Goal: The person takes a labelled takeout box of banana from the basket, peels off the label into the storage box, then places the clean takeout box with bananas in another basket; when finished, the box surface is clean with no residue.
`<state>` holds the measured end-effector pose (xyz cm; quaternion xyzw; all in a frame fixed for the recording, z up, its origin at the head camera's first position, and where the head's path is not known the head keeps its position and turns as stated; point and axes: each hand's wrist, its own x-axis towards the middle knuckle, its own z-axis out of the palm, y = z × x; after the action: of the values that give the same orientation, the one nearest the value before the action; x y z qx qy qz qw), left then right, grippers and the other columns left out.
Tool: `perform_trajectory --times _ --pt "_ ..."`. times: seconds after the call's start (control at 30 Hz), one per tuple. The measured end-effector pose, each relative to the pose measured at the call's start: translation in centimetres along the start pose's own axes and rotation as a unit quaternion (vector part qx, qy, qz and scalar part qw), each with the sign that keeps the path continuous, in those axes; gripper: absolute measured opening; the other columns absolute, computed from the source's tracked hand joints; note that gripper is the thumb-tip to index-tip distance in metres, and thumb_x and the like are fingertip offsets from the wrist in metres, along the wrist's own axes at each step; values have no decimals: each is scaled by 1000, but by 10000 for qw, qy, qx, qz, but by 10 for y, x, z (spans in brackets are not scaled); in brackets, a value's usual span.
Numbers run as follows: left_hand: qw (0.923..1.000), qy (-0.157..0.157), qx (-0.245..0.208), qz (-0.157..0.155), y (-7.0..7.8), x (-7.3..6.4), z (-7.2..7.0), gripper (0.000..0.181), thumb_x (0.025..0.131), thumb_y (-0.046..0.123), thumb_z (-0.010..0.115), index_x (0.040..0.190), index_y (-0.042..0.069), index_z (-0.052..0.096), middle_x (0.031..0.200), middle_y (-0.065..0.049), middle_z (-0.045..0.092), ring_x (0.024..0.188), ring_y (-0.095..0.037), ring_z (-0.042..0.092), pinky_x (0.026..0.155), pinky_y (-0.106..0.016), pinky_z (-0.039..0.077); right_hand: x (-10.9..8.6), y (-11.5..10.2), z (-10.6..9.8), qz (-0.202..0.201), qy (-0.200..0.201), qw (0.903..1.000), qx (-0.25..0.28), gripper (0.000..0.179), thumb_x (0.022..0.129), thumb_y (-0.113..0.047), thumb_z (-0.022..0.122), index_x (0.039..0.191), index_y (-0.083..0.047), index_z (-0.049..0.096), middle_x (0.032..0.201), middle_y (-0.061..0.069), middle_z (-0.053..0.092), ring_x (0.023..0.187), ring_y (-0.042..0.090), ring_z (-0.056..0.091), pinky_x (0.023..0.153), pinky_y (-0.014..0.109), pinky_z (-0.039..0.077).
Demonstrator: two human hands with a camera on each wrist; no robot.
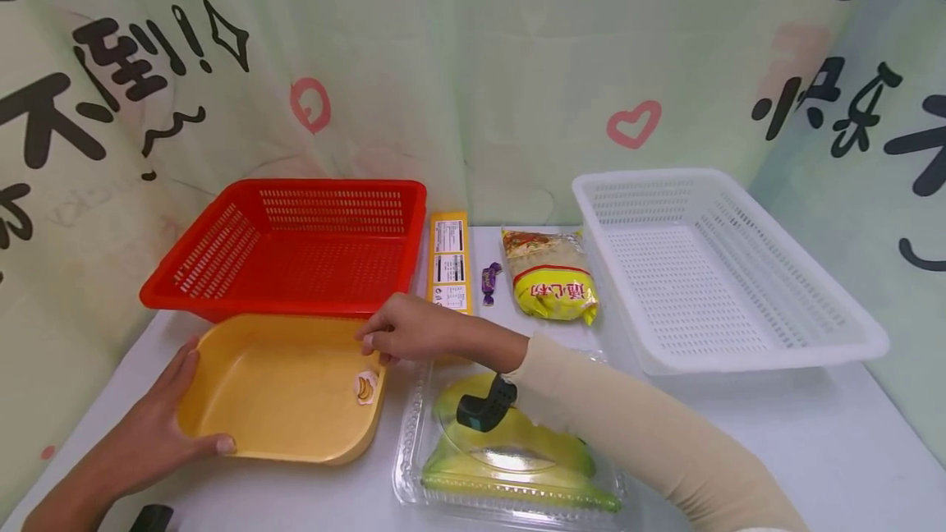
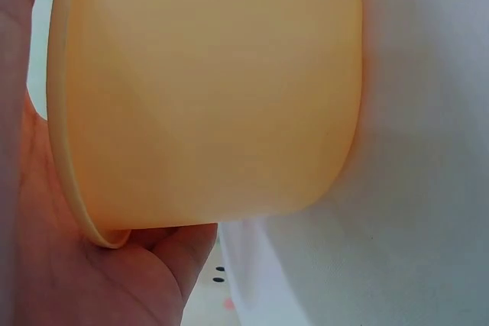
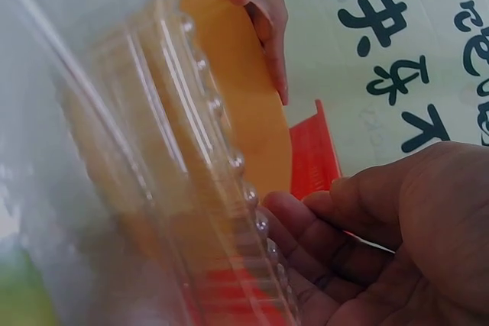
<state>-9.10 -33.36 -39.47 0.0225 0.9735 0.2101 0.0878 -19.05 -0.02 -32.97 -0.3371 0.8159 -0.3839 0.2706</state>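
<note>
Left hand (image 1: 158, 425) curled round the near-left corner of the yellow tub (image 1: 284, 388), thumb on the rim, palm hidden behind the wall. Right hand (image 1: 406, 331) relaxed, fingertips at the tub's right rim, gripping nothing. Tub upright before the red basket (image 1: 296, 245), long axis left-right. Clamshell (image 1: 510, 450) partly under the sleeve.

i see a white worktop (image 1: 813, 433) under soft, even light. behind it and along both sides hangs a pale green curtain (image 1: 480, 64), loosely folded, printed with large black characters (image 1: 59, 117), a pink heart (image 1: 633, 123) and a pink ring-like mark (image 1: 310, 104). the curtain meets the worktop's back edge.
</note>
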Motion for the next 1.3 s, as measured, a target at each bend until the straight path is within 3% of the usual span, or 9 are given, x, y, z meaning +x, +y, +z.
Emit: perform_trajectory --times 0.23,0.53,0.7,0.83,0.97,1.13,1.3 --pt "10000 -53 -28 -30 0 2 -2 137 69 59 78 150 2 -15 157 -27 -8 126 -55 22 94 -70 34 -5 1 -7 -119 1 9999 54 27 100 -6 53 122 4 66 104 11 71 82 27 68 70 26 56" --pt "10000 -47 -41 -71 1 1 -1 136 69 60 78 150 2 -15 157 -25 -11 126 -54 21 95 -70 32 -23 7 -22 -274 7 9995 -171 29 100 -10 52 124 -2 66 93 3 71 80 19 63 71 24 53" --pt "10000 11 -29 -71 0 1 -1 136 69 59 78 150 3 -16 157 -25 -11 127 -55 21 95 -70 31 -34 9 -31 -482 86 9985 -264 29 100 -9 53 125 -2 66 101 3 72 83 14 63 74 24 53" --pt "10000 -23 -51 -75 -2 1 -1 136 70 59 78 150 2 -17 157 -26 -11 127 -55 20 96 -71 31 -44 12 -37 -692 302 9967 -294 28 99 -10 55 124 -4 67 106 0 72 88 19 63 75 25 53" --pt "10000 -34 -29 8 -5 2 -2 129 76 57 74 149 0 -15 157 -26 -14 130 -56 18 96 -71 30 -55 16 -43 -810 511 9953 -160 27 99 -10 56 122 -4 68 104 -1 72 90 21 66 74 27 54" --pt "9995 161 26 254 -8 0 -3 110 89 53 61 149 -8 -7 157 -24 -16 135 -57 10 95 -74 27 -68 22 -49 -886 732 9934 11 28 98 -8 56 122 1 66 103 4 73 91 11 68 74 24 53" --pt "9989 351 71 314 -1 0 -7 104 91 53 57 149 -4 -7 158 -20 -18 138 -54 4 93 -76 26 -84 26 -54 -746 962 9926 37 28 99 -9 56 122 0 67 104 3 73 94 11 68 71 23 52"
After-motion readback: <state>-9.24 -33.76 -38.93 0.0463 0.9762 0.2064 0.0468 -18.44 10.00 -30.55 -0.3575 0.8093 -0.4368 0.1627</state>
